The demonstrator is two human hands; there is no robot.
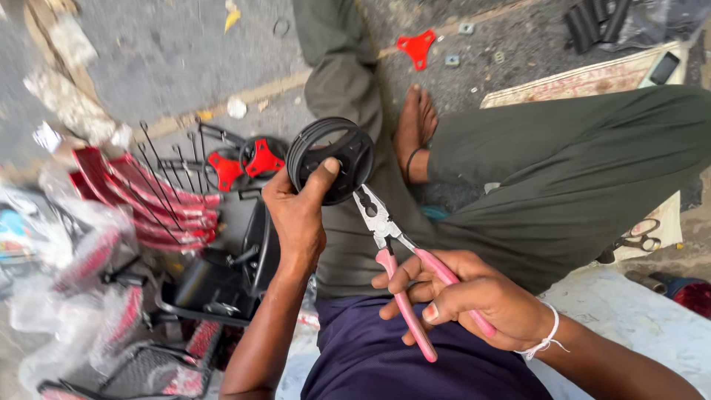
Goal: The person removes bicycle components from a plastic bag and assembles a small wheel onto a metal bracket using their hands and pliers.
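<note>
While the person sits cross-legged on the ground, the left hand [296, 215] is clamped on a black plastic wheel [329, 159], thumb over the rim, fingers behind, holding it up at chest height and tilted toward the face so the hub side is in view. Right hand [474, 296] is closed around the pink handles of a pair of combination pliers [396, 255]. Plier nose points up at the wheel's lower edge, touching or just short of it; can't tell which, nor whether the nose grips anything. Hands are apart, one per object, wheel steadied so the tool can work on the rim or hub.

Wheel sits above the person's lap, in front of the bare foot [415, 122].

Parts are staged within left-hand reach: red three-arm hub clips [244, 163] on another black wheel, a fan of red curved plastic panels [148, 200] with thin wire rods, black frame pieces [215, 281] below. One more red clip [417, 46] lies further out on the pavement, near small loose nuts. Scissors [641, 238] rest on a printed mat at right. Looks like a floor-level assembly line layout, stock left, tools right.
</note>
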